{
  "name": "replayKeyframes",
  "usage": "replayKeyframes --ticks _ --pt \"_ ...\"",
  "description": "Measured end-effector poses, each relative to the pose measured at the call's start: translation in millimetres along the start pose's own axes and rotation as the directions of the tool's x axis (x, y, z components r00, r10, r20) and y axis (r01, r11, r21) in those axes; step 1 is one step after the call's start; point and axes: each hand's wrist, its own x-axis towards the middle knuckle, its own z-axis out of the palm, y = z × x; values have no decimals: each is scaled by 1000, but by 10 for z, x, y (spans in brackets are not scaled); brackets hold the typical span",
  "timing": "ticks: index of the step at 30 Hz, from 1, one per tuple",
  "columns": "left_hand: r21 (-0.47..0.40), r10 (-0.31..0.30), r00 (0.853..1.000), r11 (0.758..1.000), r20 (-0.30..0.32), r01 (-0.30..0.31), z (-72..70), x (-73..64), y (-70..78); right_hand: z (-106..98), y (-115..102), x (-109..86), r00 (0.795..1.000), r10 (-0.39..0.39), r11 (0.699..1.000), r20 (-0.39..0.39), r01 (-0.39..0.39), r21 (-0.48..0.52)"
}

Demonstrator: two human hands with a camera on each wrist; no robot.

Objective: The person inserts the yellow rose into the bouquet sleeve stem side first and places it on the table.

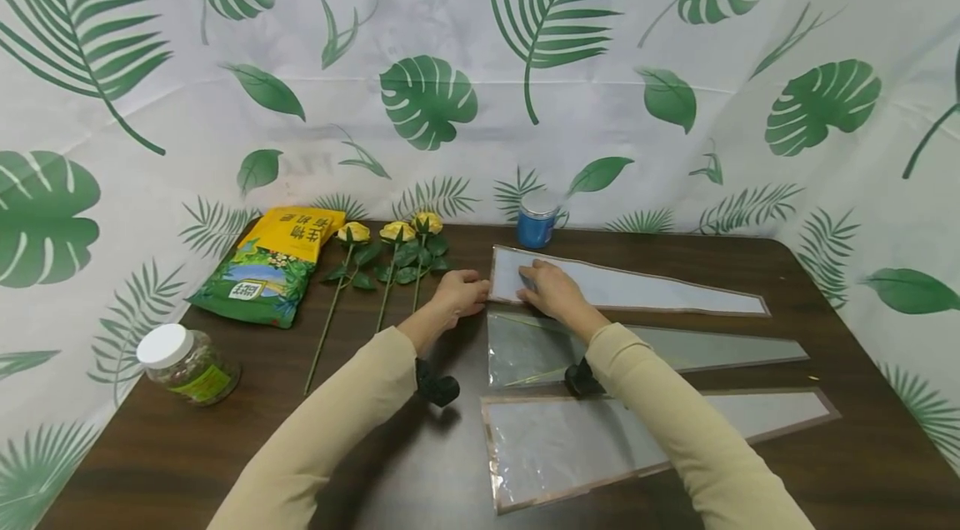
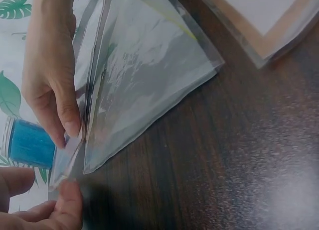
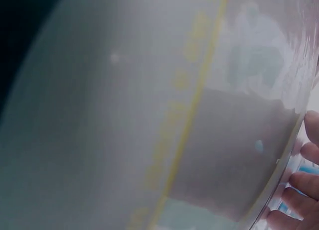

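Note:
Three tapered plastic flower sleeves lie across the table in the head view. The far sleeve (image 1: 637, 287) has a white face and a brownish border. On its wide end, my right hand (image 1: 553, 290) rests with fingertips spread apart on the surface. My left hand (image 1: 459, 295) is at that sleeve's left edge; in the left wrist view its thumb (image 2: 17, 181) stands apart from the fingers. A clear middle sleeve (image 1: 525, 347) with a yellow line lies below, partly under the right forearm. The near sleeve (image 1: 555, 447) is pale with a brownish border. Plastic blurs most of the right wrist view.
Three yellow roses (image 1: 397, 232) with long stems lie left of the hands. Beyond them are a yellow-green bag (image 1: 273, 263) and a white-lidded jar (image 1: 191, 367). A blue jar (image 1: 536, 222) stands behind the far sleeve, near the leaf-print curtain (image 1: 450, 30).

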Motion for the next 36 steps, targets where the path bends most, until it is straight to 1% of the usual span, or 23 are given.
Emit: replayKeyframes --ticks 5,9,13,15,17,20,24,28,30,32,36 --pt "-3 -12 1000 1000 1 12 29 76 -18 10 -18 -15 999 34 999 3 -34 3" --pt "-12 -8 1000 1000 -11 8 73 146 -69 47 -33 -23 999 44 999 -8 -44 14" --pt "-32 24 998 999 -53 -25 119 181 -136 82 -42 -45 998 57 997 -20 -56 43" --pt "-38 38 997 998 -73 -41 133 189 -157 84 -39 -65 997 74 994 -31 -71 83" --pt "-49 57 995 997 -87 -61 144 207 -172 79 -24 -82 995 84 989 -60 -76 125" --pt "-47 75 993 996 -95 -80 152 223 -164 62 8 -88 986 91 977 -142 -61 203" --pt "-21 95 991 995 -94 -97 155 205 -154 53 6 -62 963 113 949 -244 -31 314" --pt "10 110 990 994 -85 -109 174 173 -148 30 -53 -32 950 154 910 -271 -29 414" --pt "15 119 990 993 -77 -118 193 161 -141 15 -89 -22 945 166 900 -281 -29 434" --pt "15 127 989 992 -70 -126 202 153 -143 12 -125 -6 941 178 899 -287 -37 436" --pt "12 136 988 991 -68 -136 208 138 -136 20 -170 22 927 180 914 -330 -34 404"
